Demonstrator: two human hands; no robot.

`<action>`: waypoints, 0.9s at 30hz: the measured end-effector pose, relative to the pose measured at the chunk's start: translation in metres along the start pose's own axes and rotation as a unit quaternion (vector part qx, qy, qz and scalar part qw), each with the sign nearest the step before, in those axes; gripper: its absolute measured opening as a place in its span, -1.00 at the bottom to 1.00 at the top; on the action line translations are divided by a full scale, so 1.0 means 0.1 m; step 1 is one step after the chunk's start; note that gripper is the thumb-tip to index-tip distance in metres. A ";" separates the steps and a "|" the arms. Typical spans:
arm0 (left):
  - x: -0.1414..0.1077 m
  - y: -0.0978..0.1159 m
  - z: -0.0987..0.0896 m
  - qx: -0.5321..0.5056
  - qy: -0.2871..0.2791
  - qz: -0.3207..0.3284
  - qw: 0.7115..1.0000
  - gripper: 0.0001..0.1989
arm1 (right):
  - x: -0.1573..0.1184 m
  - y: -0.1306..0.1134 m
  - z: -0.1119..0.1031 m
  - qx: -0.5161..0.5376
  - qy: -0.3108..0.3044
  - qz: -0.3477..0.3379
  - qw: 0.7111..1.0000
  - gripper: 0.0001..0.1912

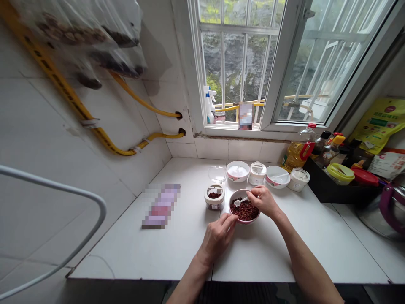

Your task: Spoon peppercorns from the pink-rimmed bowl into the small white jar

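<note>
A white tiled tabletop [126,253] spans the view below a white-framed barred window [268,110]. At its right side, a long black box [319,185] carries bottles and tubs, with a clear bottle of yellow oil with a red handle [294,154] just beside it.

The left hand [218,234] and right hand [264,202] meet over a round white bowl with a pink-edged outside [245,222], standing on the tabletop near its middle. The left hand's grip is narrow, its fingertips closed on the bowl's near-left rim. The right hand's grip is also narrow, pinching the handle of a small white spoon whose head is inside the bowl.

Behind it stand a floral white bowl of white powder [238,179] and a floral white bowl with a pale utensil [277,186]. A lidded white-topped jar [257,179] stands between them; a squat clear jar with white contents [299,181] is to the right. An open clear jar with a white collar [215,204], left of the bowl in use, holds dark red pieces.

Smallest are the white spoon [239,202] and the dark red-brown dried pieces [245,212] beneath its head.
</note>
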State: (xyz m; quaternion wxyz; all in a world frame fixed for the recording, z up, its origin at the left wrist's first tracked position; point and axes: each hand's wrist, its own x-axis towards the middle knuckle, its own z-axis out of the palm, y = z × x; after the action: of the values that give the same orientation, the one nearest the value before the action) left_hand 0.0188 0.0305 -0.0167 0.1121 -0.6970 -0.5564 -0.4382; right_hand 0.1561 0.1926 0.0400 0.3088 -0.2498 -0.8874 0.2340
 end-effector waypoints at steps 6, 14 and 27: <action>-0.01 0.00 0.01 -0.005 -0.007 -0.008 1.000 -0.79 | 0.00 -0.03 0.05 0.011 -0.012 0.006 1.000 -0.51; -0.01 -0.01 0.01 0.008 -0.008 -0.006 1.000 -0.80 | -0.01 -0.07 -0.02 0.121 -0.032 0.074 0.989 -0.50; -0.03 -0.02 0.02 0.009 -0.015 -0.009 1.000 -0.79 | -0.01 -0.05 0.02 0.106 -0.041 0.055 0.992 -0.50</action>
State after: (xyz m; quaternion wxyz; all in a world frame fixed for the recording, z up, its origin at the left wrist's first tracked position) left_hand 0.0180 0.0300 -0.0206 0.1066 -0.6972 -0.5683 -0.4238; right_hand 0.1541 0.1879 0.0414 0.2838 -0.2538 -0.8544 0.3536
